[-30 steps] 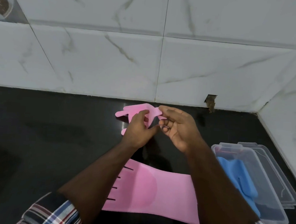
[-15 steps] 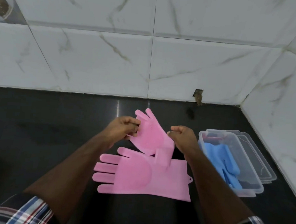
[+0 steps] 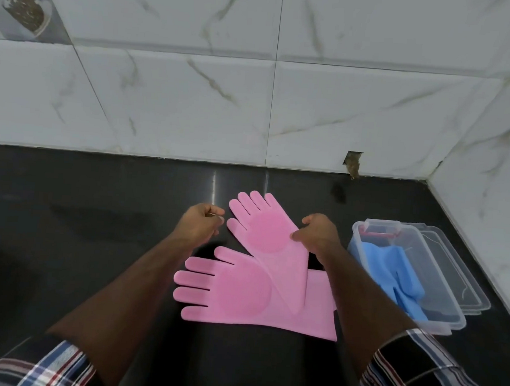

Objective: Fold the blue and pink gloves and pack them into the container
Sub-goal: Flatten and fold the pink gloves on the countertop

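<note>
Two pink gloves lie on the black counter. The lower pink glove (image 3: 241,293) lies flat, fingers pointing left. The upper pink glove (image 3: 268,229) crosses over its cuff, fingers pointing up and left. My right hand (image 3: 317,234) touches the upper glove's right edge with thumb and fingertips. My left hand (image 3: 199,220) hovers just left of that glove, fingers curled, holding nothing. The blue gloves (image 3: 392,270) lie inside the clear plastic container (image 3: 437,320) at the right.
A clear lid (image 3: 463,277) lies under and behind the container, close to the right wall. White marble tiles form the back wall, with a small hole (image 3: 352,164) at its base. The black counter (image 3: 81,227) stretches to the left.
The upper pink glove, held up and bunched between both hands a second ago, now lies spread flat across the lower glove. My left hand has let go of it.
</note>
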